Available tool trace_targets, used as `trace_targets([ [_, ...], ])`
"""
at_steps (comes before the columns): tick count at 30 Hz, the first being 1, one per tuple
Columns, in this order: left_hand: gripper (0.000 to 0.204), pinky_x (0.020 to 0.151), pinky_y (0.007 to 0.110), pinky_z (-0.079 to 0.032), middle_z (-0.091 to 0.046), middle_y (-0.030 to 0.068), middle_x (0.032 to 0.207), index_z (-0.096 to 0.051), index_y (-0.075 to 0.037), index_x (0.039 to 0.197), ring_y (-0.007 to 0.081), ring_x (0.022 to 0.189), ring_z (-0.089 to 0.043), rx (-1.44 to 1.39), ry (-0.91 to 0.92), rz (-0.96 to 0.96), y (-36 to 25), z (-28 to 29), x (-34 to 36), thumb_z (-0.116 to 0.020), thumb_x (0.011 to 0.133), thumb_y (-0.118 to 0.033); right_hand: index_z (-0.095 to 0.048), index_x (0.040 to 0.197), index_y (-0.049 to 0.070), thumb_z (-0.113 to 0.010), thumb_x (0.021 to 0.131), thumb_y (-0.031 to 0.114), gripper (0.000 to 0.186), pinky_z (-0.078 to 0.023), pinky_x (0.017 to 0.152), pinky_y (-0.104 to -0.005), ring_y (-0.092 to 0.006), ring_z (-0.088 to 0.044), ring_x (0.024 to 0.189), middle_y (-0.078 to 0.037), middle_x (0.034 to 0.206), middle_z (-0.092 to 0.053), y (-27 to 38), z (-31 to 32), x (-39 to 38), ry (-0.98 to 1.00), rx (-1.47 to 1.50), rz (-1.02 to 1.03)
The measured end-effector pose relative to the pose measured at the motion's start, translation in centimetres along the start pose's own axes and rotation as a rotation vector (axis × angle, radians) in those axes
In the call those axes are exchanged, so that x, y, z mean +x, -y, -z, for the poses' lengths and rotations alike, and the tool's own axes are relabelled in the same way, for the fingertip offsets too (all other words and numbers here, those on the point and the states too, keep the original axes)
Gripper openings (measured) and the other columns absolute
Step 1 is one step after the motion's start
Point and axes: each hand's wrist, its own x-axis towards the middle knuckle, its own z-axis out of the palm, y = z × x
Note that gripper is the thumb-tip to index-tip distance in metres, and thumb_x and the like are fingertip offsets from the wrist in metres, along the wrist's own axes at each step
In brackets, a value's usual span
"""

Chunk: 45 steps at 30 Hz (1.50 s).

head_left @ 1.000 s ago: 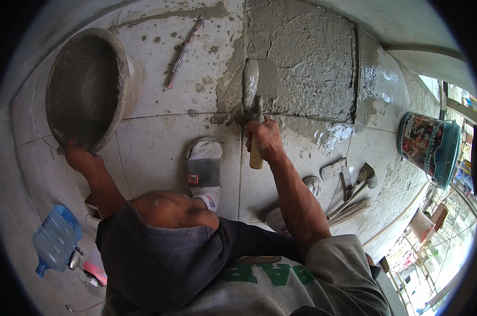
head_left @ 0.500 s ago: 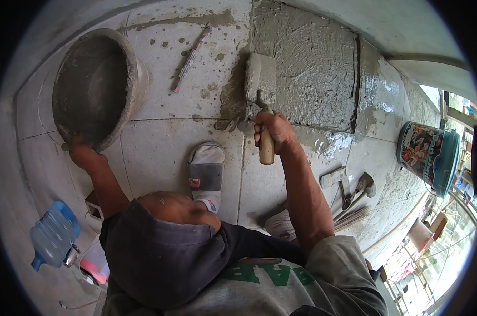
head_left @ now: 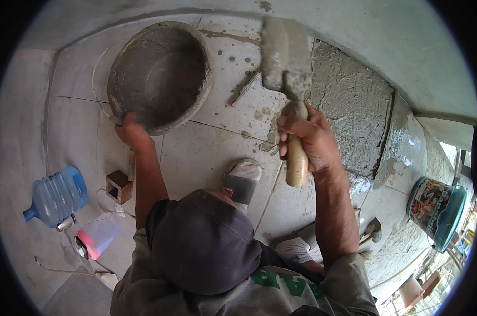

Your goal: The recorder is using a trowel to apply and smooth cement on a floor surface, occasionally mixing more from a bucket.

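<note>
My right hand (head_left: 309,137) is closed round the wooden handle (head_left: 297,166) of a trowel, whose blade (head_left: 287,50), coated in wet grey mortar and slightly blurred, is held up beside the patch of textured mortar (head_left: 349,105) on the floor. My left hand (head_left: 133,132) grips the near rim of a large round grey tub (head_left: 201,87), smeared inside with wet cement. A thin pale stick (head_left: 246,89) with a pinkish end lies on the spotted tiles between tub and trowel.
A blue water jug (head_left: 57,195), a small rusty box (head_left: 120,187) and a pink container (head_left: 96,237) lie at left. A teal-lidded bucket (head_left: 430,210) and a tool with a metal head (head_left: 373,229) are at right. Walls (head_left: 365,26) border the floor.
My right hand has lifted the trowel from the mortar patch toward me and slightly right. The view has shifted; the tub, still gripped by my left hand, appears further right in the picture.
</note>
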Motion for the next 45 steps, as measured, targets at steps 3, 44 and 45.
trace_targets([
  [3,0.047,0.090,0.038,-0.044,-0.057,0.0218,0.111,-0.050,0.015,0.111,0.0293,0.098,-0.056,0.015,0.060,0.003,-0.6,0.7,0.4,-0.060,0.076,-0.016,-0.054,0.094,-0.002,-0.061,0.077,0.010,0.022,-0.052,0.050,-0.0324,-0.0176,-0.060,0.052,-0.010,0.066,-0.058,2.9,-5.6,0.6,0.183,-0.336,0.101],
  [44,0.042,0.079,0.042,-0.050,-0.062,0.0210,0.103,-0.059,0.017,0.102,0.0301,0.087,-0.062,0.122,0.064,0.013,0.9,1.1,3.1,-0.060,0.076,-0.017,-0.063,0.101,0.002,-0.053,0.078,0.011,0.027,-0.053,0.076,-0.0461,-0.0363,-0.067,0.084,-0.023,0.088,-0.066,-5.1,20.9,1.9,-0.156,-1.471,-0.255],
  [45,0.042,0.079,0.043,-0.050,-0.062,0.0209,0.103,-0.059,0.017,0.102,0.0302,0.088,-0.062,0.104,0.041,0.024,0.7,0.9,2.8,-0.060,0.076,-0.016,-0.063,0.101,0.002,-0.053,0.078,0.011,0.027,-0.053,0.076,-0.0461,-0.0363,-0.067,0.084,-0.023,0.088,-0.066,-5.5,20.6,1.7,-0.154,-1.468,-0.259],
])
